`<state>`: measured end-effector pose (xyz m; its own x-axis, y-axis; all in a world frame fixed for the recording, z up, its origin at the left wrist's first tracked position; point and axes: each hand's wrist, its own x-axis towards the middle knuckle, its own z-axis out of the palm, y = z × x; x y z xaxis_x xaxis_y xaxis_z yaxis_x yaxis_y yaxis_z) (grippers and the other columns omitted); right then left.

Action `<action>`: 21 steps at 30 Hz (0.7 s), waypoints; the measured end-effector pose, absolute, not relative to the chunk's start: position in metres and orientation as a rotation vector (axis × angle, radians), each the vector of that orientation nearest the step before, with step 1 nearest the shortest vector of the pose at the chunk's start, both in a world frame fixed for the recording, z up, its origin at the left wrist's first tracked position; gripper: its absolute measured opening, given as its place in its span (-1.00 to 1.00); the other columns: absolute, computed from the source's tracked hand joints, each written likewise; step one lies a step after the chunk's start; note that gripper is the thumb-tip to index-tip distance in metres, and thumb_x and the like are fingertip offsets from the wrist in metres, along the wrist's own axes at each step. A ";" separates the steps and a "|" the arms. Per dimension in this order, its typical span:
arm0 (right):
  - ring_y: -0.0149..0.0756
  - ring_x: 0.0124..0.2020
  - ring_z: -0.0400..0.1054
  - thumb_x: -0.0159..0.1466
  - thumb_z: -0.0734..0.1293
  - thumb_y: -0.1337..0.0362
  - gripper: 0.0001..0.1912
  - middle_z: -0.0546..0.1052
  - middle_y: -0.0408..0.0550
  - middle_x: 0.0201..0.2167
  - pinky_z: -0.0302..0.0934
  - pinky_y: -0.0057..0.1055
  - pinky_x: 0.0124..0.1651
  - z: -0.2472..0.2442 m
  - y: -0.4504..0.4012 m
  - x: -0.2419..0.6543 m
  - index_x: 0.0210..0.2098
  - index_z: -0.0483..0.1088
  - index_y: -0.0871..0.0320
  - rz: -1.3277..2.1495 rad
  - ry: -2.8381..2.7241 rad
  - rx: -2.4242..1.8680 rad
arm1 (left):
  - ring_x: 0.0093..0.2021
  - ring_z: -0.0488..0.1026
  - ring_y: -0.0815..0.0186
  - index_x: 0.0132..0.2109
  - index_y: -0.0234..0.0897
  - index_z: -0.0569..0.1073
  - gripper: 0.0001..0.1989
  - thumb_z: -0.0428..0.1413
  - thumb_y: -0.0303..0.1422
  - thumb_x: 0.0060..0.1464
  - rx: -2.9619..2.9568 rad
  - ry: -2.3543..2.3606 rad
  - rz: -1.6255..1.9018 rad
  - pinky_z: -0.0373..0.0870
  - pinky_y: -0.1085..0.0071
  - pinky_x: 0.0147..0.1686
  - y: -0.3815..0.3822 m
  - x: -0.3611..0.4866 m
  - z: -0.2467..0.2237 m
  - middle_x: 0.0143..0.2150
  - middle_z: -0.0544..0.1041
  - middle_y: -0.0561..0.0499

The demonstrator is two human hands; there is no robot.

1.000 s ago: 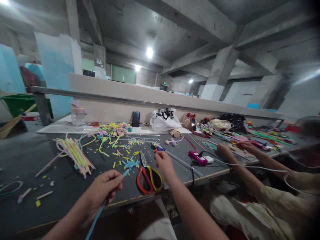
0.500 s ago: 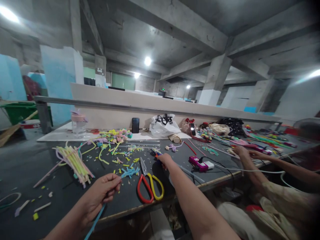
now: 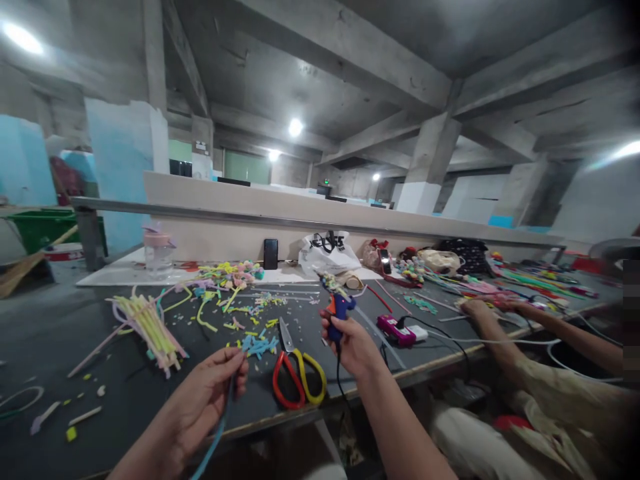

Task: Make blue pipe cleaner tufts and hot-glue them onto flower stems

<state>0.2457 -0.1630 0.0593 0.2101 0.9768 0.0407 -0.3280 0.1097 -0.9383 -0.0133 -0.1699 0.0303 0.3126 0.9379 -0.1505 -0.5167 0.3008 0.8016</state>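
My left hand point(image 3: 217, 387) is closed in a pinch on a blue strip point(image 3: 213, 445), which hangs down past the table's front edge. My right hand point(image 3: 353, 343) grips a dark blue glue gun point(image 3: 340, 312) with an orange trigger, its nozzle up and away from me and crusted with coloured bits. A black cord runs down from its handle. Between my hands lie scissors point(image 3: 295, 380) with one red and one yellow handle. Short blue pieces point(image 3: 259, 345) are heaped just beyond my left fingertips.
A bundle of pale strips point(image 3: 153, 333) lies at left, coloured scraps point(image 3: 230, 273) behind. A purple power strip point(image 3: 397, 330) with cables is right of my right hand. Further back are a phone point(image 3: 271, 254) and a white bag point(image 3: 327, 253). Another person's hands point(image 3: 480, 310) work at far right.
My right hand has lifted the glue gun off the table and brought it nearer, upright. My left hand has shifted slightly right with the blue strip. The other person's hands moved a little.
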 end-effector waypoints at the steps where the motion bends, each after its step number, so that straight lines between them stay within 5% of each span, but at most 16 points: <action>1: -0.42 -0.52 0.36 0.06 0.38 0.27 -0.75 0.49 -0.12 -0.45 0.15 -0.56 -0.58 0.061 -0.172 0.240 -0.25 0.41 0.20 1.175 -0.853 -0.960 | -0.49 0.36 0.44 -0.40 -0.35 0.45 -0.88 0.25 -0.51 -0.16 0.707 0.691 1.083 0.37 0.49 -0.42 -0.173 -0.011 0.032 -0.48 0.43 0.05; 6: -0.41 -0.52 0.32 -0.04 0.46 0.32 -0.69 0.52 -0.09 -0.40 0.21 -0.48 -0.46 0.060 -0.199 0.214 -0.29 0.39 0.16 1.081 -0.890 -0.758 | -0.45 0.37 0.43 -0.41 -0.34 0.47 -0.81 0.29 -0.37 -0.21 0.755 0.659 1.081 0.31 0.50 -0.38 -0.181 -0.005 0.035 -0.44 0.45 0.05; 11: -0.37 -0.52 0.36 0.07 0.40 0.19 -0.72 0.52 -0.03 -0.32 0.24 -0.37 -0.35 0.054 -0.215 0.195 -0.25 0.39 0.17 0.916 -1.073 -0.839 | -0.56 0.19 0.54 -0.43 -0.33 0.45 -0.74 0.30 -0.27 -0.26 0.895 0.808 1.179 0.12 0.61 -0.55 -0.181 -0.006 0.034 -0.50 0.39 0.13; 15: -0.32 -0.55 0.38 0.05 0.42 0.12 -0.63 0.53 -0.01 -0.35 0.24 -0.36 -0.41 0.056 -0.230 0.185 -0.19 0.39 0.16 0.855 -1.161 -1.000 | -0.66 0.02 0.59 -0.41 -0.31 0.40 -0.75 0.24 -0.24 -0.16 0.934 0.818 1.142 -0.07 0.61 -0.66 -0.186 -0.006 0.037 -0.54 0.33 0.17; 21: -0.36 -0.59 0.28 0.09 0.36 0.02 -0.54 0.49 -0.05 -0.45 0.20 -0.39 -0.45 0.050 -0.243 0.179 -0.12 0.37 0.17 0.870 -1.244 -1.113 | -0.72 0.01 0.59 -0.43 -0.29 0.37 -0.76 0.18 -0.20 -0.11 0.949 0.784 1.131 -0.15 0.60 -0.74 -0.193 -0.004 0.043 -0.63 0.26 0.20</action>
<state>0.1789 -0.2433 0.0498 0.1501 0.9504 0.2726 0.0709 0.2646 -0.9617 -0.0039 -0.1927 0.0431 0.2539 0.9662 -0.0442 -0.3801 0.1417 0.9140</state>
